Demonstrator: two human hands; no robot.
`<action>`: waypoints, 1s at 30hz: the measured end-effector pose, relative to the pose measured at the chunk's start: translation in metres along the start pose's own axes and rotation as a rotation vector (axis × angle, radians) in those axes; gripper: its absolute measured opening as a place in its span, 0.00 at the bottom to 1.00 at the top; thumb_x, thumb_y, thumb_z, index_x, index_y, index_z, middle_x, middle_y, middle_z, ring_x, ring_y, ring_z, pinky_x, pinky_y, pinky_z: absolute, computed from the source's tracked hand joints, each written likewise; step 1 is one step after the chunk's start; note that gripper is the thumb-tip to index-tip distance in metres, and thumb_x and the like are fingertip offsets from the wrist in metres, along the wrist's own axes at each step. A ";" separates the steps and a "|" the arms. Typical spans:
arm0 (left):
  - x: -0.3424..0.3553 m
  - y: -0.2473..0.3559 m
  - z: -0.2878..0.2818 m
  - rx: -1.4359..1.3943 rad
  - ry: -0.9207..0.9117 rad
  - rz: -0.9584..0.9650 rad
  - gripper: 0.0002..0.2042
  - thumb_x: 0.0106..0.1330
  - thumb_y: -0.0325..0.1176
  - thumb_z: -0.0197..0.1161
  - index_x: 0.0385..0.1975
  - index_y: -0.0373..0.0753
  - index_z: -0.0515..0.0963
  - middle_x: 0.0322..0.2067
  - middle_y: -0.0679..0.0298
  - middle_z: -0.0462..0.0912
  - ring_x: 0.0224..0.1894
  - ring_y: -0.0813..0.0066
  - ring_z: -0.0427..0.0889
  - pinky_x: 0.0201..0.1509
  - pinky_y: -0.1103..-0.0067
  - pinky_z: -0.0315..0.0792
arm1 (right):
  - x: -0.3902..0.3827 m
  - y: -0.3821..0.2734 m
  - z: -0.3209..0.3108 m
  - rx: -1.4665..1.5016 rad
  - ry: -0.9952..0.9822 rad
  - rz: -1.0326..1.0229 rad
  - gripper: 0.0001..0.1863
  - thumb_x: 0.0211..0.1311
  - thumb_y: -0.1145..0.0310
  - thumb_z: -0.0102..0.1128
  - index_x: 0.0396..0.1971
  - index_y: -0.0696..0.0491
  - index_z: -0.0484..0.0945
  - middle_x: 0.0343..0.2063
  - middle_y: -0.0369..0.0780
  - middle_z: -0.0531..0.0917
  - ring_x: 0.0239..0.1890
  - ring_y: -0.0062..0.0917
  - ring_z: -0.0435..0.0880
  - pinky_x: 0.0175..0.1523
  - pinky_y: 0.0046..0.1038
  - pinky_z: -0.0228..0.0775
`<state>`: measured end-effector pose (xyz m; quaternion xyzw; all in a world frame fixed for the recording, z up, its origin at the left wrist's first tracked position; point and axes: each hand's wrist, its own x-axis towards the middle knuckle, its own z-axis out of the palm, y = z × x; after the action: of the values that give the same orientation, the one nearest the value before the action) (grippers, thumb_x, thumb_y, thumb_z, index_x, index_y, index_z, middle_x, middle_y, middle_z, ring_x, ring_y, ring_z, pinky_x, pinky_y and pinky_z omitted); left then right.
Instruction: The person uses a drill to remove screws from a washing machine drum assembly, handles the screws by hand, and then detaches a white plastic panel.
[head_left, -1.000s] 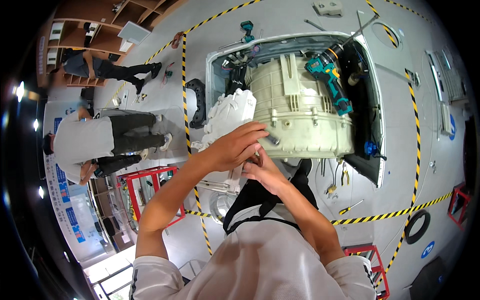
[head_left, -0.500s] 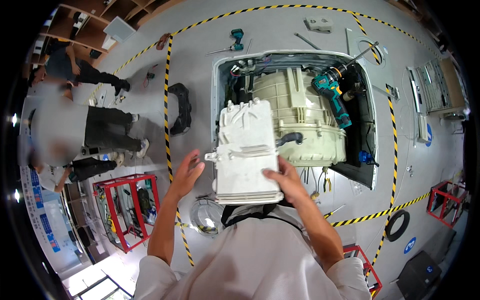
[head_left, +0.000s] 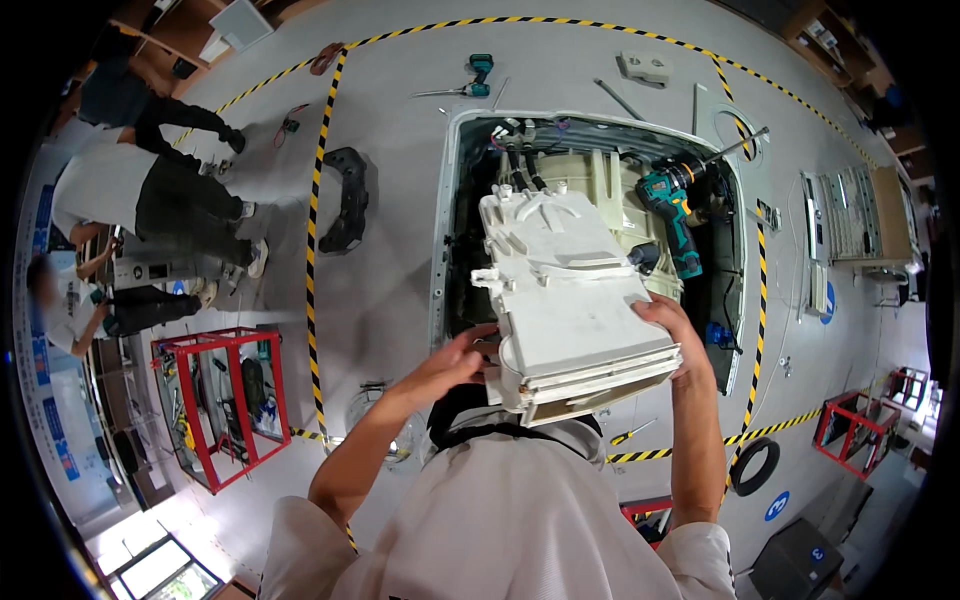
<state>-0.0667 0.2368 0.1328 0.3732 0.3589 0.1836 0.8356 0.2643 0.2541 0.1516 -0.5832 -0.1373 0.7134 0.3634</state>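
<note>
A white plastic housing [head_left: 560, 300], box-like with ribs and open slots at its near end, lies at a slant over the front of a pale drum [head_left: 620, 200] in an open metal cabinet [head_left: 438, 290]. My left hand [head_left: 455, 365] grips its lower left side, fingertips partly hidden under it. My right hand [head_left: 672, 335] holds its right edge, thumb on top. Just beyond, a dark curved rubber piece [head_left: 643, 257] shows at the housing's right. A teal and black drill [head_left: 675, 215] with a long bit rests on the drum's right.
Co-workers [head_left: 120, 200] are at the left. Red-framed racks [head_left: 215, 405] stand lower left and right. A black bracket [head_left: 345, 200], a second teal driver [head_left: 478, 80], a yellow screwdriver [head_left: 630, 432] and a black ring [head_left: 755, 467] lie on the taped floor. Metal panels [head_left: 860, 215] lie right.
The housing went from tilted at the left to lying squarer, then swung rightward. My left hand, apart from it half a second ago, now grips it; my right hand moved rightward with it.
</note>
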 end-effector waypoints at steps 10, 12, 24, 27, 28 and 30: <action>0.059 -0.030 0.058 -0.198 -0.147 0.067 0.39 0.63 0.36 0.57 0.67 0.40 0.38 0.59 0.56 0.62 0.59 0.71 0.64 0.53 0.74 0.66 | 0.015 -0.099 -0.024 -0.633 -0.086 -0.014 0.36 0.40 0.59 0.62 0.52 0.64 0.69 0.40 0.43 0.79 0.41 0.26 0.79 0.47 0.23 0.70; 0.091 -0.041 0.078 -0.260 -0.190 0.118 0.41 0.61 0.33 0.60 0.67 0.40 0.37 0.62 0.54 0.56 0.58 0.71 0.65 0.52 0.75 0.68 | 0.029 -0.125 -0.051 -0.767 -0.102 0.021 0.36 0.41 0.59 0.62 0.52 0.61 0.69 0.41 0.41 0.79 0.41 0.26 0.79 0.48 0.23 0.70; 0.230 -0.040 0.138 -0.102 -0.110 0.114 0.34 0.60 0.41 0.62 0.61 0.35 0.53 0.58 0.58 0.63 0.52 0.72 0.71 0.51 0.77 0.67 | 0.070 -0.223 -0.032 -1.508 -0.040 0.051 0.32 0.45 0.70 0.60 0.56 0.54 0.69 0.45 0.40 0.79 0.44 0.26 0.76 0.52 0.24 0.65; 0.252 -0.042 0.146 -0.104 -0.054 0.032 0.31 0.61 0.44 0.60 0.59 0.36 0.58 0.49 0.60 0.73 0.48 0.73 0.75 0.47 0.78 0.70 | 0.093 -0.220 -0.063 -1.496 -0.026 -0.042 0.31 0.45 0.70 0.60 0.56 0.52 0.70 0.45 0.40 0.79 0.45 0.26 0.76 0.52 0.24 0.65; 0.260 -0.046 0.152 -0.122 -0.053 0.058 0.30 0.61 0.45 0.60 0.59 0.36 0.59 0.48 0.61 0.74 0.48 0.73 0.75 0.47 0.77 0.70 | 0.101 -0.219 -0.081 -1.495 -0.004 -0.079 0.31 0.46 0.68 0.61 0.56 0.51 0.70 0.45 0.43 0.80 0.45 0.28 0.77 0.52 0.26 0.66; 0.274 -0.044 0.150 -0.128 -0.110 0.039 0.27 0.62 0.45 0.59 0.57 0.38 0.62 0.53 0.62 0.69 0.51 0.72 0.72 0.47 0.76 0.70 | 0.108 -0.215 -0.089 -1.672 0.080 -0.228 0.29 0.48 0.70 0.60 0.55 0.54 0.70 0.46 0.44 0.79 0.47 0.28 0.77 0.54 0.26 0.65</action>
<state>0.2301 0.2916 0.0421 0.3356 0.2925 0.2014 0.8725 0.4179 0.4572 0.1808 -0.6677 -0.6651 0.3145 -0.1136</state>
